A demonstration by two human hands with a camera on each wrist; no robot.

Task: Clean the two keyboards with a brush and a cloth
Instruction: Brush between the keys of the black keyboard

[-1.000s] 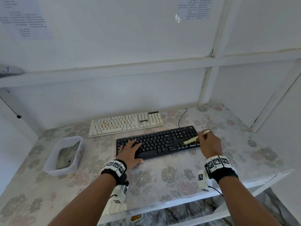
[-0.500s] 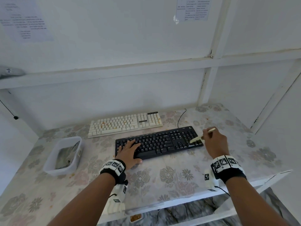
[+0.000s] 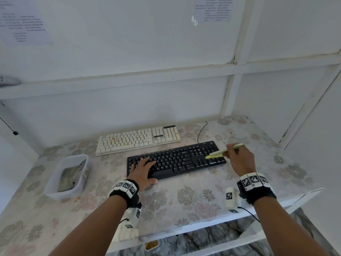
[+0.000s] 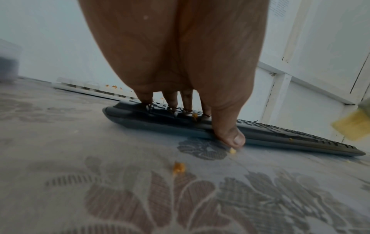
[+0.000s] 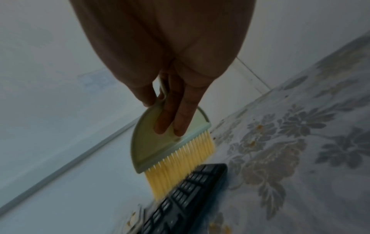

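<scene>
A black keyboard [image 3: 180, 159] lies near the middle of the flowered table, with a white keyboard [image 3: 138, 139] carrying orange crumbs behind it. My left hand [image 3: 143, 169] lies flat on the black keyboard's left end, fingers [image 4: 172, 101] straight on the keys and thumb on the table. My right hand [image 3: 239, 158] grips a pale green brush [image 3: 220, 151] with yellow bristles [image 5: 180, 167]. The bristles touch the keys at the black keyboard's [image 5: 180, 197] right end. A greyish cloth [image 3: 71, 177] lies in a tub at the left.
The clear plastic tub [image 3: 55, 189] stands left of the keyboards. Orange crumbs [image 4: 178, 167] dot the tablecloth in front of the black keyboard [image 4: 260, 134]. White walls close the back and right; the table's front edge [image 3: 258, 212] runs under my wrists. A black cable [image 3: 201, 132] leads back from the keyboard.
My right hand has swept the brush rightward over the number pad, then back a little onto the right-hand keys. The left hand has stayed flat on the keyboard.
</scene>
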